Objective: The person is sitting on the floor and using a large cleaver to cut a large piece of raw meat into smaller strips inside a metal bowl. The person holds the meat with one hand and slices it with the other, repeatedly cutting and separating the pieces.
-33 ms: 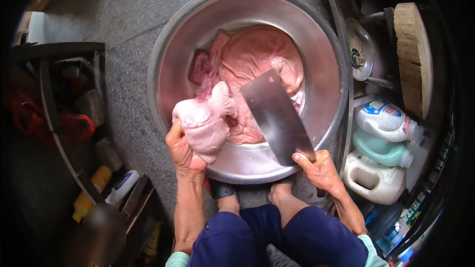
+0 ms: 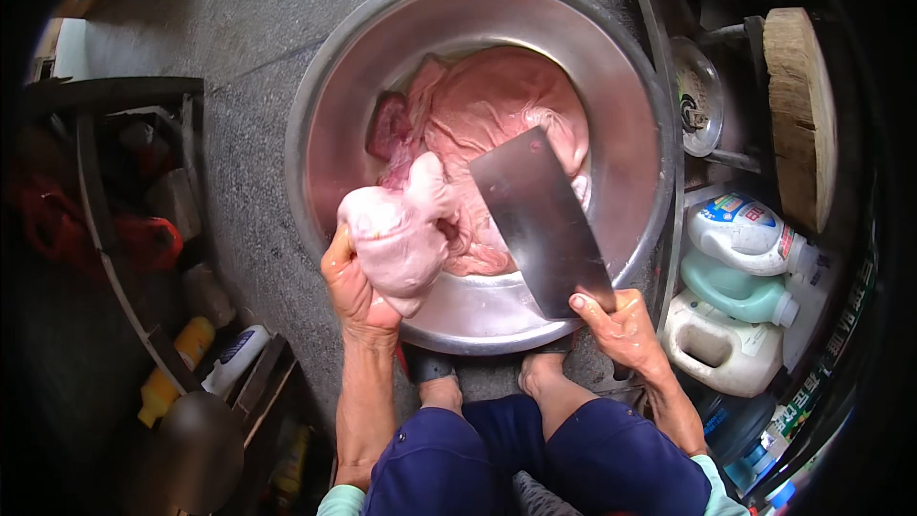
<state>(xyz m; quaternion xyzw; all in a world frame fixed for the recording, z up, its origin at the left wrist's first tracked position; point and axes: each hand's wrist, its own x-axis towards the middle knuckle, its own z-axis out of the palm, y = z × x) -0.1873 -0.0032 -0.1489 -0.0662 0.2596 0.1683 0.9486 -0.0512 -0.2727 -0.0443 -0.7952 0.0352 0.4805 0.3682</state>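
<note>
At the left rim of the steel basin (image 2: 325, 134), the left hand (image 2: 355, 291) has its fingers closed around a pale pink lump of raw meat (image 2: 396, 239), lifted over the rim; more pink meat (image 2: 487, 115) lies in the basin's middle; to the right, the right hand (image 2: 621, 325) grips the handle of a cleaver (image 2: 540, 220), blade flat above the meat. I judge a clean cut needs the lump pulled taut, fingers kept well clear of the edge.
</note>
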